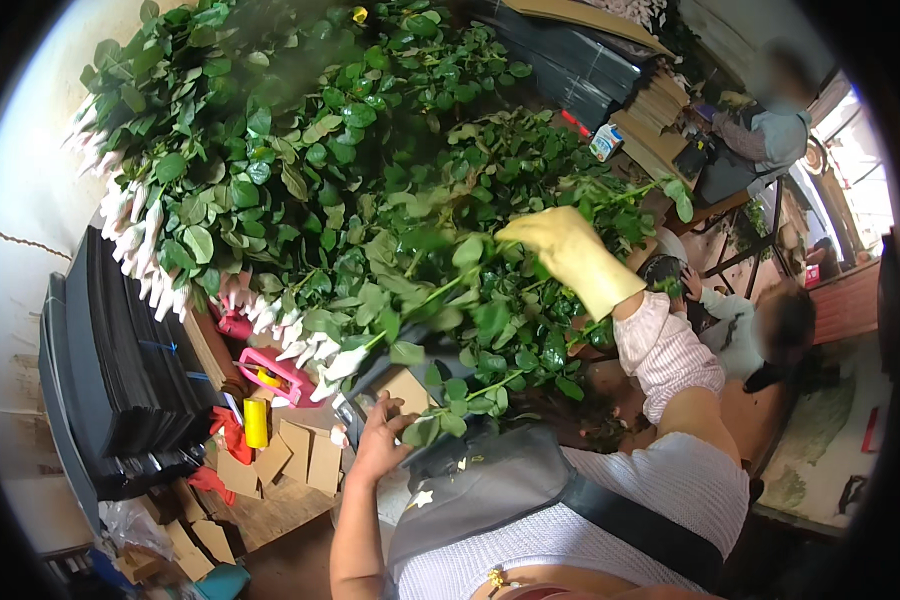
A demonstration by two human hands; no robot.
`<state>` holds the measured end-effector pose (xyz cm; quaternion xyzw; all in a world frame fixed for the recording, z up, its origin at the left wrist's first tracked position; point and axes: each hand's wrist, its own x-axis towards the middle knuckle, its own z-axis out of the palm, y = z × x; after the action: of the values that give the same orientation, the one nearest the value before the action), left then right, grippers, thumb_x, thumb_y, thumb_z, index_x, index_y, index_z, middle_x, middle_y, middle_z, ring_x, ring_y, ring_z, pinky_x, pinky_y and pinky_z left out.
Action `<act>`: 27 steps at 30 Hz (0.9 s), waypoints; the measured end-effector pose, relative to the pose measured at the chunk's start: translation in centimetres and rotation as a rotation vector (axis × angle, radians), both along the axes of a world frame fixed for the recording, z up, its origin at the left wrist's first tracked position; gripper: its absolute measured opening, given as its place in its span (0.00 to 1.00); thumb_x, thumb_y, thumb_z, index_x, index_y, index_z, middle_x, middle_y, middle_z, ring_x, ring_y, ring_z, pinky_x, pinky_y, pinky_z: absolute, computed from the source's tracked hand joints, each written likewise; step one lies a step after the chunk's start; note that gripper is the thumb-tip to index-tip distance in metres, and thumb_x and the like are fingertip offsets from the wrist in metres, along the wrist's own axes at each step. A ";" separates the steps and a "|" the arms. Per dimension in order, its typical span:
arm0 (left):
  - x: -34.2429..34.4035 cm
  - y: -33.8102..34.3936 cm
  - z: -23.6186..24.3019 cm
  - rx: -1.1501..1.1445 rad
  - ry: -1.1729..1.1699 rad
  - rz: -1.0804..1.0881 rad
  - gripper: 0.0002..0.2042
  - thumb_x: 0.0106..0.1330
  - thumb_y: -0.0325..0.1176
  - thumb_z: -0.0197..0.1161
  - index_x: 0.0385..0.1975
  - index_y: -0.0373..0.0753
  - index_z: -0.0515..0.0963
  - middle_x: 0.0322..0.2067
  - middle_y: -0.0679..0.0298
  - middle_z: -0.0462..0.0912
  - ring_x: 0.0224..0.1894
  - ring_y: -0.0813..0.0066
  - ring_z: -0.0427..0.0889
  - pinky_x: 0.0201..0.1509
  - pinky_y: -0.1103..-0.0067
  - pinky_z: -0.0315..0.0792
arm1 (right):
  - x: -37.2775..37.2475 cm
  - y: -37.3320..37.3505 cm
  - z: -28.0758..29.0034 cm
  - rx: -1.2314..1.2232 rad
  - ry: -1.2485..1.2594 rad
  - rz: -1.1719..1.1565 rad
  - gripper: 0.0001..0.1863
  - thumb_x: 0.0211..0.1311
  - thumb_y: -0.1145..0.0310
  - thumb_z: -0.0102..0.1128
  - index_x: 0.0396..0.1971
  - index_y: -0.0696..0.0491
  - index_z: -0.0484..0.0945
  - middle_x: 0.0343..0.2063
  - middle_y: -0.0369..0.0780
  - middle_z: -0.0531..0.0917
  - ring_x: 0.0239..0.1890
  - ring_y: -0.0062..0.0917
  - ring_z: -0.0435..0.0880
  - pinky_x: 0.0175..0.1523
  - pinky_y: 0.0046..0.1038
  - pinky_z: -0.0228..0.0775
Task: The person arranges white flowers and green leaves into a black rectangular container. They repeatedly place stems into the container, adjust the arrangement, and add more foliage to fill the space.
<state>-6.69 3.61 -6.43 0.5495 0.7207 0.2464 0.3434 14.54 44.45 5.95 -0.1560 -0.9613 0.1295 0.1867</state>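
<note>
My right hand, in a yellow rubber glove, reaches over a heap of leafy green stems. Its fingers are closed around a long leafy stem, which slants down to the left and ends in a white-wrapped flower head. My bare left hand is near my waist, fingers slightly bent and apart, with nothing visibly gripped. Leaves of a lower stem lie close to its fingertips. More white-wrapped heads line the left edge of the heap.
Black sheets stand stacked at left. Cardboard pieces, a yellow cylinder and a pink tool lie on a wooden table. More dark stacked sheets are at the back. Two people sit on the right.
</note>
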 end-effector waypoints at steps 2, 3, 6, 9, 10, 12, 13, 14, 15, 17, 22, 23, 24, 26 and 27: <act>-0.5 0.4 -0.2 0.014 0.067 -0.054 0.25 0.43 0.25 0.72 0.48 0.40 0.85 0.61 0.54 0.73 0.74 0.46 0.62 0.76 0.63 0.61 | 2.2 2.6 -0.6 -0.038 0.053 -0.068 0.25 0.51 0.87 0.58 0.47 0.46 0.87 0.47 0.42 0.88 0.48 0.37 0.88 0.55 0.34 0.83; -0.5 0.2 -0.5 0.040 0.094 -0.060 0.24 0.42 0.25 0.72 0.46 0.39 0.85 0.61 0.53 0.74 0.73 0.45 0.63 0.74 0.64 0.64 | 2.5 3.8 -0.8 -0.079 0.112 -0.083 0.25 0.53 0.86 0.58 0.47 0.46 0.87 0.48 0.42 0.88 0.48 0.37 0.88 0.55 0.34 0.83; -0.6 0.4 -0.3 0.015 0.040 -0.001 0.28 0.44 0.26 0.74 0.51 0.39 0.83 0.60 0.51 0.75 0.65 0.51 0.75 0.69 0.67 0.70 | 2.2 7.7 2.1 0.067 0.109 0.001 0.28 0.50 0.89 0.55 0.49 0.49 0.86 0.48 0.44 0.88 0.50 0.39 0.88 0.56 0.35 0.83; 0.0 0.1 0.7 -0.097 -0.139 0.190 0.27 0.49 0.34 0.73 0.54 0.41 0.82 0.63 0.42 0.74 0.65 0.43 0.74 0.69 0.65 0.70 | 1.6 10.7 6.3 0.194 0.095 -0.006 0.28 0.54 0.90 0.56 0.54 0.49 0.84 0.51 0.42 0.87 0.55 0.36 0.86 0.61 0.34 0.80; 0.0 -0.1 0.7 -0.188 -0.014 0.135 0.27 0.50 0.36 0.72 0.54 0.41 0.82 0.63 0.39 0.73 0.65 0.42 0.73 0.69 0.65 0.69 | 0.3 9.3 8.2 0.212 0.161 -0.016 0.28 0.55 0.90 0.56 0.54 0.49 0.83 0.51 0.41 0.87 0.56 0.34 0.86 0.64 0.32 0.78; -1.1 -0.8 -2.1 -0.167 0.123 -0.005 0.26 0.51 0.39 0.72 0.53 0.39 0.83 0.64 0.30 0.68 0.67 0.39 0.71 0.70 0.63 0.68 | -0.7 6.3 10.3 0.227 0.166 0.030 0.30 0.52 0.91 0.54 0.54 0.49 0.83 0.51 0.41 0.87 0.55 0.34 0.86 0.63 0.33 0.79; -0.6 -0.7 -1.4 -0.049 0.208 -0.008 0.30 0.49 0.36 0.72 0.57 0.43 0.81 0.55 0.50 0.80 0.60 0.51 0.78 0.64 0.66 0.73 | -0.7 5.9 9.6 0.160 0.190 0.087 0.31 0.50 0.91 0.54 0.54 0.49 0.83 0.50 0.41 0.87 0.55 0.35 0.85 0.61 0.33 0.80; -0.8 -0.9 -2.3 -0.118 0.136 0.059 0.31 0.49 0.37 0.72 0.59 0.43 0.80 0.57 0.50 0.79 0.60 0.51 0.78 0.65 0.67 0.72 | -1.2 5.7 8.7 0.336 -0.015 0.183 0.33 0.47 0.92 0.53 0.53 0.48 0.84 0.50 0.41 0.87 0.54 0.36 0.86 0.59 0.34 0.81; -1.0 -1.1 -3.1 -0.187 0.063 0.127 0.32 0.49 0.37 0.72 0.60 0.44 0.79 0.58 0.51 0.78 0.61 0.52 0.77 0.66 0.67 0.72 | -1.1 5.4 7.9 0.284 -0.126 0.083 0.33 0.46 0.92 0.52 0.52 0.49 0.84 0.50 0.42 0.87 0.53 0.36 0.86 0.58 0.33 0.81; 0.0 -0.7 -1.2 -0.100 0.071 0.072 0.39 0.47 0.26 0.70 0.66 0.35 0.69 0.59 0.48 0.76 0.62 0.49 0.76 0.66 0.70 0.72 | -2.4 3.2 8.6 0.280 0.007 0.069 0.33 0.45 0.92 0.50 0.51 0.50 0.85 0.49 0.43 0.87 0.51 0.37 0.88 0.57 0.33 0.82; 0.0 0.3 -1.1 -0.008 -0.062 0.118 0.34 0.46 0.26 0.73 0.59 0.37 0.73 0.59 0.49 0.74 0.58 0.50 0.79 0.63 0.69 0.74 | -3.1 -1.2 9.7 0.376 0.043 -0.049 0.30 0.52 0.90 0.52 0.53 0.47 0.84 0.47 0.44 0.88 0.48 0.38 0.88 0.55 0.35 0.83; 0.3 0.6 -0.5 -0.053 -0.182 0.223 0.31 0.47 0.27 0.73 0.56 0.37 0.75 0.57 0.49 0.74 0.56 0.49 0.79 0.61 0.68 0.74 | -2.9 -1.5 9.1 0.375 0.093 0.002 0.29 0.57 0.85 0.53 0.54 0.40 0.85 0.46 0.41 0.88 0.43 0.34 0.89 0.49 0.34 0.84; -0.1 -0.1 -1.4 0.109 0.065 0.082 0.27 0.50 0.28 0.73 0.54 0.38 0.77 0.52 0.49 0.75 0.53 0.47 0.77 0.59 0.65 0.74 | -2.4 -1.7 9.0 0.189 0.151 -0.016 0.29 0.56 0.86 0.53 0.54 0.41 0.84 0.47 0.42 0.88 0.45 0.35 0.88 0.51 0.34 0.83; -0.1 0.7 -2.2 0.212 0.112 0.049 0.26 0.51 0.29 0.72 0.54 0.38 0.77 0.51 0.49 0.75 0.54 0.46 0.76 0.60 0.63 0.72 | -1.0 -2.9 10.7 0.139 0.277 0.013 0.29 0.55 0.87 0.54 0.54 0.44 0.84 0.48 0.43 0.87 0.48 0.38 0.86 0.56 0.36 0.80; -0.1 0.0 -2.6 0.243 0.140 0.062 0.25 0.52 0.29 0.72 0.54 0.38 0.77 0.50 0.49 0.75 0.54 0.45 0.75 0.60 0.62 0.72 | -0.1 -3.9 11.8 0.111 0.231 0.038 0.27 0.57 0.85 0.56 0.55 0.44 0.84 0.48 0.41 0.87 0.50 0.37 0.85 0.58 0.35 0.78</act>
<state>-6.78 3.59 -9.01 0.5805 0.7243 0.3032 0.2154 14.45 40.51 17.77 -0.1113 -0.9418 0.0965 0.3023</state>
